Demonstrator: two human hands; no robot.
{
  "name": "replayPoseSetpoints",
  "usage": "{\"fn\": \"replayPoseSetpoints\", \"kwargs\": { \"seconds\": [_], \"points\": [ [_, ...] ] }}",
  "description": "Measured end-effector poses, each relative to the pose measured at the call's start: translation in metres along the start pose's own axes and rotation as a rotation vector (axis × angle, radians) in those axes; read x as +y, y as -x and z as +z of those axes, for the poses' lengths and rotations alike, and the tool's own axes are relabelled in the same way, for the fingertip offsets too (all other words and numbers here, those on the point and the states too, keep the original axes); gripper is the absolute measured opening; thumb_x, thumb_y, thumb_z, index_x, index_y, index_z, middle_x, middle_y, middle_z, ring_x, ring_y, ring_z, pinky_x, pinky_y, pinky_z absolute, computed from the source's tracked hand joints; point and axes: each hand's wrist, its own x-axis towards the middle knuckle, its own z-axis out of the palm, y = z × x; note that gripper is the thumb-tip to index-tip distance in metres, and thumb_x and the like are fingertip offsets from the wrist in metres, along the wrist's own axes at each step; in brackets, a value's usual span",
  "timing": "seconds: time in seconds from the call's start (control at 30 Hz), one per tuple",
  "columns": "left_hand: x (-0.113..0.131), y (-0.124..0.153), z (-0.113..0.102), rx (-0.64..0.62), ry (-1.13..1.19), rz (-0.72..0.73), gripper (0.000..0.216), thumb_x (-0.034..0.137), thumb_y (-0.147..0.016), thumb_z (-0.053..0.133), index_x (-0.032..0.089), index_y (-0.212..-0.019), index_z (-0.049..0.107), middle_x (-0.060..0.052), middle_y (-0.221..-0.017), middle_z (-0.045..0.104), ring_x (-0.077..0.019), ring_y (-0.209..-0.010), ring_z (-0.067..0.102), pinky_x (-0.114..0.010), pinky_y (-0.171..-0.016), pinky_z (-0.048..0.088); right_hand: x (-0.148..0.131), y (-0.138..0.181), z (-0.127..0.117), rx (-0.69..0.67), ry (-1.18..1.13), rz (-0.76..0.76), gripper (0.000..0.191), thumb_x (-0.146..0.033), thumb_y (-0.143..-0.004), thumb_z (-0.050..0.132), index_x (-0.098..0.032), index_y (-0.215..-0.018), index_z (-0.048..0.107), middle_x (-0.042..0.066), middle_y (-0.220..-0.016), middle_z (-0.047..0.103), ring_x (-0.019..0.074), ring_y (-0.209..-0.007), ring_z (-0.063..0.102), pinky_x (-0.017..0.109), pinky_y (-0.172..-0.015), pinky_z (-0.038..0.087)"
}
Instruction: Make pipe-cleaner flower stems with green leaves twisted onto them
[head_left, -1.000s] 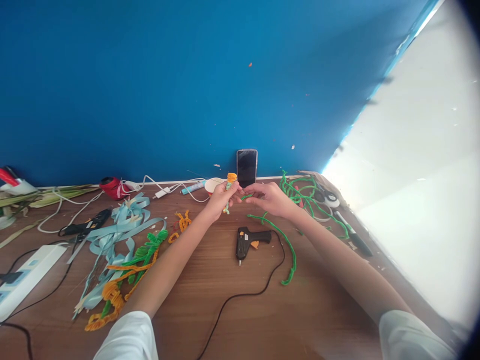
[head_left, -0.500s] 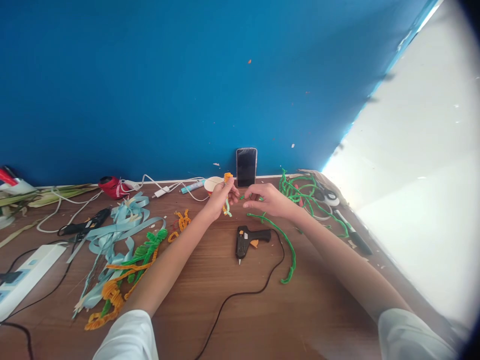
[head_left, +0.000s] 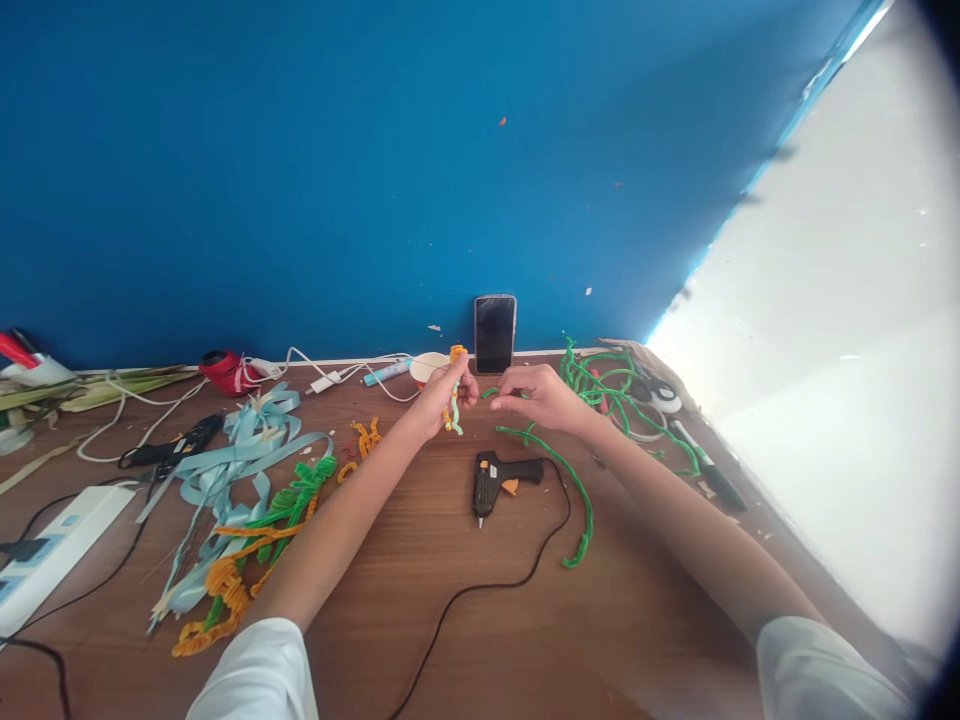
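Note:
My left hand is closed around a small orange and pale green pipe-cleaner piece, held upright above the wooden table. My right hand pinches the end of a long green pipe cleaner that trails down over the table toward me. The two hands are a few centimetres apart, just in front of a phone propped against the blue wall. A black glue gun lies on the table below the hands, its cord running toward the near edge.
A heap of light blue ribbon and green and orange pipe cleaners lies left. A white power strip sits at far left. More green pipe cleaners, scissors and a black pen lie right.
My left hand has turned the orange and green piece and lowered it slightly. My right hand has drawn a little away from the left, still pinching the green pipe cleaner.

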Motion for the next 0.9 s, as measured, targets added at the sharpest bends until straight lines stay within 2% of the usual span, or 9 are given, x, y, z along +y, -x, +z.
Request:
{"fn": "replayPoseSetpoints", "kwargs": {
  "seconds": [0.2, 0.4, 0.6, 0.7, 0.8, 0.9],
  "points": [
    [0.000, -0.002, -0.003, -0.003, -0.003, -0.035, 0.050, 0.063, -0.077, 0.056, 0.017, -0.066, 0.042, 0.001, -0.057, 0.054, -0.0078, -0.047, 0.051, -0.018, -0.046, 0.038, 0.000, -0.001, -0.002, -0.008, 0.035, -0.061, 0.030, -0.040, -0.093, 0.050, -0.017, -0.074, 0.057, 0.001, -0.070, 0.054, 0.0125, -0.064, 0.047, 0.026, -0.063, 0.035],
    [-0.001, -0.002, -0.005, -0.052, -0.008, -0.039, 0.050, 0.062, -0.079, 0.054, 0.016, -0.064, 0.042, 0.000, -0.055, 0.053, -0.0075, -0.046, 0.050, -0.017, -0.042, 0.032, -0.001, -0.001, -0.002, -0.025, 0.050, -0.116, 0.030, -0.036, -0.095, 0.046, -0.018, -0.072, 0.053, 0.001, -0.072, 0.049, 0.0129, -0.066, 0.046, 0.026, -0.065, 0.035],
    [0.000, -0.001, -0.004, -0.098, 0.094, -0.089, 0.045, 0.062, -0.080, 0.052, 0.017, -0.078, 0.050, -0.001, -0.060, 0.056, -0.0095, -0.047, 0.053, -0.017, -0.041, 0.032, 0.000, -0.001, -0.002, 0.009, 0.050, -0.078, 0.031, -0.039, -0.095, 0.045, -0.018, -0.073, 0.052, 0.001, -0.071, 0.048, 0.0136, -0.066, 0.045, 0.026, -0.064, 0.035],
    [0.001, 0.000, -0.005, -0.158, 0.209, -0.105, 0.040, 0.056, -0.083, 0.047, 0.017, -0.085, 0.051, -0.002, -0.062, 0.057, -0.0121, -0.047, 0.054, -0.020, -0.042, 0.035, -0.003, -0.002, -0.004, 0.034, 0.033, -0.068, 0.030, -0.040, -0.095, 0.044, -0.019, -0.076, 0.054, 0.005, -0.083, 0.055, 0.0158, -0.075, 0.050, 0.029, -0.070, 0.040],
    [0.004, 0.001, -0.008, -0.246, 0.285, -0.083, 0.027, 0.043, -0.082, 0.046, 0.018, -0.088, 0.051, -0.001, -0.061, 0.055, -0.0142, -0.048, 0.054, -0.023, -0.043, 0.038, -0.008, -0.003, -0.008, 0.018, 0.008, -0.075, 0.030, -0.040, -0.096, 0.042, -0.018, -0.079, 0.055, 0.010, -0.101, 0.057, 0.0181, -0.089, 0.053, 0.032, -0.079, 0.042],
    [0.007, 0.004, -0.010, -0.327, 0.311, -0.056, 0.019, 0.036, -0.081, 0.045, 0.019, -0.087, 0.049, 0.000, -0.059, 0.050, -0.0136, -0.045, 0.050, -0.023, -0.043, 0.038, -0.014, -0.003, -0.013, 0.005, 0.017, -0.091, 0.028, -0.038, -0.097, 0.040, -0.019, -0.083, 0.055, 0.010, -0.107, 0.058, 0.0198, -0.097, 0.053, 0.035, -0.086, 0.042]
  ]
}}
